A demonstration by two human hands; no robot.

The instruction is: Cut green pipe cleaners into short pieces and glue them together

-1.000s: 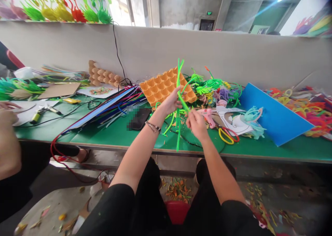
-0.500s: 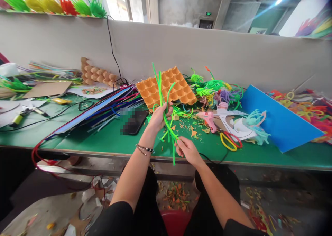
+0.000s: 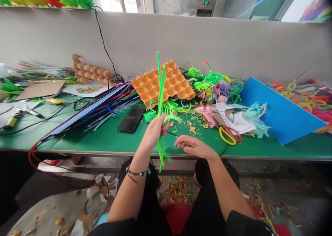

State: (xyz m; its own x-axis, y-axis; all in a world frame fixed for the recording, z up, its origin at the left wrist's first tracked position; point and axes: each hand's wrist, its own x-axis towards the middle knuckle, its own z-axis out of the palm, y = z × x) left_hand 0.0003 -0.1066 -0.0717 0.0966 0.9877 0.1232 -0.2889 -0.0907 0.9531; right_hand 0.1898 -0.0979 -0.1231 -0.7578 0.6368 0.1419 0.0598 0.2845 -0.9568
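My left hand (image 3: pixel 155 131) is closed around a bunch of bright green pipe cleaners (image 3: pixel 160 90), held upright over the table's front. Their long ends stick up above the fist, one bends off to the right, and more ends hang below it. To the right, my right hand (image 3: pixel 193 146) is apart from the bunch, fingers loosely bent and spread, with nothing in them. Behind the hands, more green pipe cleaners (image 3: pixel 173 107) lie by an orange egg tray (image 3: pixel 166 83). A pink glue gun (image 3: pixel 207 115) and scissors with yellow and red handles (image 3: pixel 229 135) lie right of my right hand.
On the green table (image 3: pixel 85 139) a phone (image 3: pixel 133 120) lies left of my hands. A blue board (image 3: pixel 280 111) leans at the right. Pliers (image 3: pixel 22 115) and bundled pipe cleaners (image 3: pixel 114 106) are at the left. Scraps litter the floor, and a grey partition (image 3: pixel 155 35) stands behind.
My right hand has let go of the lower pipe cleaner ends and opened out to the right. My left hand has moved slightly down, and the bunch now stands more upright.
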